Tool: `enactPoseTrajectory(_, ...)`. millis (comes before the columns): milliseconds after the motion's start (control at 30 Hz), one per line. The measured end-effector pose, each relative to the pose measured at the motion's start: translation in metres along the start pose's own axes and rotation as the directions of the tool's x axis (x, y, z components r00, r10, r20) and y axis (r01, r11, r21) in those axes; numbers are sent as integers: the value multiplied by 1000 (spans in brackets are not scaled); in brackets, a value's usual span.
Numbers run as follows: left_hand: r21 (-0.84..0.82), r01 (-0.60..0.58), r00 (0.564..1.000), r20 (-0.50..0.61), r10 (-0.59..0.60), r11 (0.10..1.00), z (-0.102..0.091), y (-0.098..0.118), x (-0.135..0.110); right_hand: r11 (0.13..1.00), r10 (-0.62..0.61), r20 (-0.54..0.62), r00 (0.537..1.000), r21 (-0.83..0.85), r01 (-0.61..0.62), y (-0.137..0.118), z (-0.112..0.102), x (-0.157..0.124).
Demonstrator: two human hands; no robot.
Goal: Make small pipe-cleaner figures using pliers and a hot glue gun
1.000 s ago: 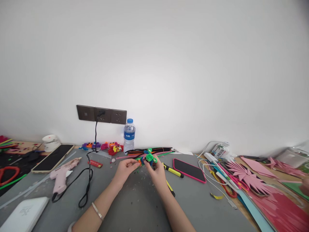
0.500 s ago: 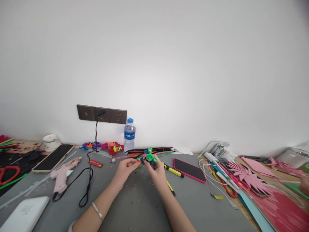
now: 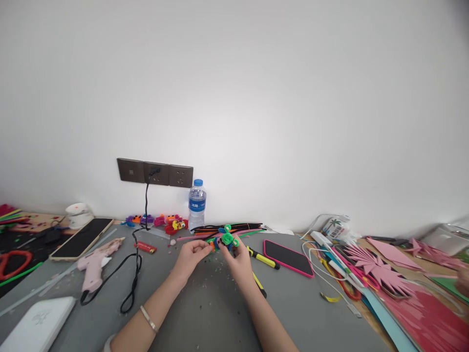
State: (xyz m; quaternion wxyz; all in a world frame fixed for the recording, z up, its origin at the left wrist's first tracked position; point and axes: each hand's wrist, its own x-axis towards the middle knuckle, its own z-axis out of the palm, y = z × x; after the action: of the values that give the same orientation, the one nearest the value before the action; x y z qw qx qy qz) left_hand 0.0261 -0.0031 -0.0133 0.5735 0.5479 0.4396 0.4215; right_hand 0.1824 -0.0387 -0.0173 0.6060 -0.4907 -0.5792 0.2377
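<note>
Both my hands meet over the grey table [image 3: 205,313] and pinch one small pipe-cleaner figure [image 3: 226,239], green coils on top with blue and orange parts. My left hand [image 3: 190,256] grips its orange left end with closed fingers; a bracelet sits on that wrist. My right hand [image 3: 240,256] is closed around its right side and underside. Just behind the figure lies a bundle of loose pipe cleaners [image 3: 234,228] in several colours.
A pink glue gun [image 3: 95,264] with its black cable lies at the left, near a phone [image 3: 81,237] and a white box [image 3: 36,325]. A water bottle [image 3: 197,201] stands by the wall. A pink-cased phone [image 3: 288,257], yellow-handled cutters [image 3: 262,259], scissors and pink paper cut-outs [image 3: 377,271] crowd the right.
</note>
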Motion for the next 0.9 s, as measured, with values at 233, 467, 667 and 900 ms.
enactPoseTrajectory(233, -7, 3, 1000, -5, -3, 1000, 0, 3, -1, 1000, 15, -1, 1000, 14, -15, 0, 0, 0)
enactPoseTrajectory(467, -3, 7, 1000, -2, -7, 1000, -1, 0, 0, 1000, 18, 5, 1000, 13, -19, 1, 0, 0)
enactPoseTrajectory(667, -11, 2, 1000, 0, -2, 1000, -1, -3, 1, 999, 29, 5, 1000, 29, -29, 4, 0, 0)
enactPoseTrajectory(900, -7, 6, 1000, 5, -6, 1000, -1, -2, 1, 999, 24, 0, 1000, 28, -24, 3, -1, 0)
